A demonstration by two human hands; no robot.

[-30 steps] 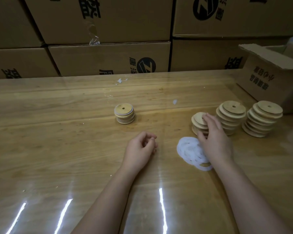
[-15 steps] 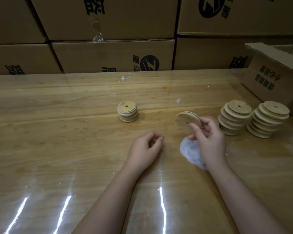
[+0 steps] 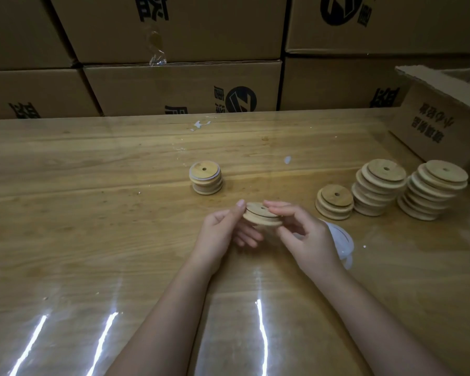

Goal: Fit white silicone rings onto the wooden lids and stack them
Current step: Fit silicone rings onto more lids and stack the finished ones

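Stacked cardboard boxes (image 3: pixel 182 88) are seen behind a glossy wooden table (image 3: pixel 92 213). Above its middle a wooden lid (image 3: pixel 261 214) is held slightly tilted between both hands. Its left edge is pinched by the left hand (image 3: pixel 223 232) and its right edge is gripped by the curled right hand (image 3: pixel 307 237). A pile of white silicone rings (image 3: pixel 342 242) is partly hidden behind the right wrist. A short ringed stack (image 3: pixel 206 177) lies beyond, and three stacks of bare lids (image 3: pixel 377 189) are ranged to the right, near an open carton (image 3: pixel 442 123).

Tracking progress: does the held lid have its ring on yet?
Off. The lid between left hand and right hand shows bare wood, no white band.
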